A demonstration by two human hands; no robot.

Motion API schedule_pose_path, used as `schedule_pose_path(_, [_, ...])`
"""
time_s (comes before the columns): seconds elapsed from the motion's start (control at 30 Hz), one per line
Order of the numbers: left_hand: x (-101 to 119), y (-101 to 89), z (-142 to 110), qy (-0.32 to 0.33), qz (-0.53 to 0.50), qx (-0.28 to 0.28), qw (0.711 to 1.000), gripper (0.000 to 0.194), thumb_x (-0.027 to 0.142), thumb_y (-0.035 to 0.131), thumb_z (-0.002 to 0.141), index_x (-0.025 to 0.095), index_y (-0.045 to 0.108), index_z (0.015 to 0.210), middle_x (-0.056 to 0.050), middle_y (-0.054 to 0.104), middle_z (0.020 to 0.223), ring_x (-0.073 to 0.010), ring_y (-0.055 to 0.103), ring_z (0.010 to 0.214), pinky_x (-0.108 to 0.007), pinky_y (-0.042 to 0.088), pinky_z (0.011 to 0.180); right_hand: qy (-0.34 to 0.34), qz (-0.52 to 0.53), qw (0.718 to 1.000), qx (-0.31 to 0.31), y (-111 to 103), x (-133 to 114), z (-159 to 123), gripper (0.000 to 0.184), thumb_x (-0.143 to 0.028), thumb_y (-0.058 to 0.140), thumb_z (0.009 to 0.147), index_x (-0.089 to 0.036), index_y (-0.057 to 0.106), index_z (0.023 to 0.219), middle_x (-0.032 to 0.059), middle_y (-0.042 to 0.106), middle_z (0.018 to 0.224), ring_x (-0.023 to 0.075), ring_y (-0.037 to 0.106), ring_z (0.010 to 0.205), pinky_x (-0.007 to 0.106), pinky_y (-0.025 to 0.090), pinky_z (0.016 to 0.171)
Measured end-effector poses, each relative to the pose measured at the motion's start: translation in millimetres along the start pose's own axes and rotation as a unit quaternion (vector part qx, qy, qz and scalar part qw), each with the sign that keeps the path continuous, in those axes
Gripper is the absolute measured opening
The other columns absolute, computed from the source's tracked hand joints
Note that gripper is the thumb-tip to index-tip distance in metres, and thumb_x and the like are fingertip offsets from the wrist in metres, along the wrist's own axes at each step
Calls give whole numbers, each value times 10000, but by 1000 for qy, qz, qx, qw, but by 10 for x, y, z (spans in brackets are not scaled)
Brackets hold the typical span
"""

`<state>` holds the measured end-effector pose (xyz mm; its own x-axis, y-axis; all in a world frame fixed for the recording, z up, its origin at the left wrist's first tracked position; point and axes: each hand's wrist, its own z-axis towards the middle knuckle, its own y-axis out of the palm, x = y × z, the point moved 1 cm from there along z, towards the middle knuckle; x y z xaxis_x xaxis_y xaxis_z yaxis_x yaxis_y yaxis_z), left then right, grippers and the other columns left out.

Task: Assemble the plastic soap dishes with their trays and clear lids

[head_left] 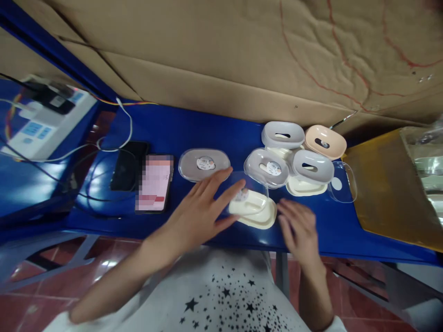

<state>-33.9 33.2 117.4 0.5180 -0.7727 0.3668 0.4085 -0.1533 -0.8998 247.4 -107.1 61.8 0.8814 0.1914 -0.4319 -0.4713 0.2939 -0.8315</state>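
Note:
My left hand (204,205) holds a clear plastic lid (261,184) by its left edge, between thumb and fingers. A round sticker shows on the lid. Below it, partly seen through it, lies an oval cream tray (265,219) on the blue table. My right hand (299,226) is by the tray's right end, fingers slightly bent and apart, holding nothing I can see. Just beyond my left fingers rests a grey oval box (204,170) with a clear lid and a round label. Another labelled grey box (258,159) sits beyond the tray.
Grey oval cases (313,166) and a peach one (325,142) cluster at the back right, near another clear lid (342,182). A carton (387,184) stands on the right. Leftward are a phone (154,184), cables and a power strip (44,124). Cardboard (207,60) lines the back.

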Motion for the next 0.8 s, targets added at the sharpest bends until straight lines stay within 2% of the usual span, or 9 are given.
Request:
schedule_pose_path(0.07, [85, 180, -275, -25, 8, 10, 1000, 700, 402, 692, 1055, 237, 386, 1663, -239, 461, 1682, -412, 531, 1517, -591, 553, 1168, 60, -79, 994, 44, -130, 338, 11, 457, -246, 562, 1089, -280, 606, 1543, 119, 727, 1452, 320, 650, 1395, 538, 466, 1155])
schedule_pose_path(0.13, [117, 315, -490, -55, 10, 24, 998, 704, 372, 702, 1051, 245, 381, 1664, -247, 476, 1670, -416, 552, 1499, -588, 574, 1136, 92, -138, 986, 36, -208, 592, 2, 464, -332, 563, 1102, -243, 592, 1556, 151, 705, 1483, 343, 620, 1432, 565, 414, 1196])
schedule_pose_path(0.2, [103, 395, -643, -88, 16, 37, 995, 730, 354, 717, 1041, 272, 365, 1675, -242, 492, 1660, -422, 577, 1476, -592, 592, 1103, 91, -160, 983, 7, -224, 711, -20, 445, -411, 597, 1095, -238, 633, 1502, 150, 717, 1456, 336, 637, 1399, 552, 390, 1208])
schedule_pose_path(0.3, [33, 431, -779, -138, 36, 47, 989, 766, 346, 738, 1024, 297, 360, 1688, -236, 496, 1661, -445, 590, 1460, -616, 598, 1078, 72, -158, 985, -5, -196, 688, -70, 352, -462, 670, 1060, -244, 726, 1332, 127, 758, 1328, 307, 689, 1272, 498, 426, 1148])
schedule_pose_path(0.43, [-54, 411, -825, -175, 44, 46, 982, 744, 355, 739, 1018, 290, 398, 1676, -235, 491, 1664, -467, 586, 1458, -641, 596, 1070, 49, -134, 990, -7, -206, 549, -171, 178, -365, 685, 1064, -259, 756, 1188, 67, 796, 1156, 268, 733, 1122, 484, 424, 1122])
schedule_pose_path(0.63, [-81, 411, -757, -174, 22, 48, 983, 787, 332, 730, 1021, 283, 350, 1708, -233, 427, 1713, -477, 510, 1529, -679, 542, 1142, 62, -97, 993, -21, -363, 502, -363, 181, -354, 684, 1063, -270, 767, 1201, 59, 804, 1154, 279, 743, 1133, 463, 485, 1055])
schedule_pose_path(0.7, [-79, 432, -738, -176, 17, 46, 983, 825, 305, 724, 1022, 299, 305, 1733, -222, 355, 1762, -485, 446, 1577, -701, 500, 1178, 77, -98, 992, 6, -427, 562, -380, 200, -314, 638, 1080, -254, 761, 1226, 75, 803, 1181, 285, 743, 1160, 465, 500, 1058])
schedule_pose_path(0.8, [-77, 484, -715, -185, 35, 37, 982, 856, 250, 696, 1028, 312, 255, 1758, -228, 237, 1813, -524, 351, 1620, -777, 408, 1205, 100, -135, 984, 54, -508, 711, -282, 325, -264, 544, 1105, -218, 707, 1383, 138, 756, 1376, 320, 692, 1319, 497, 490, 1109])
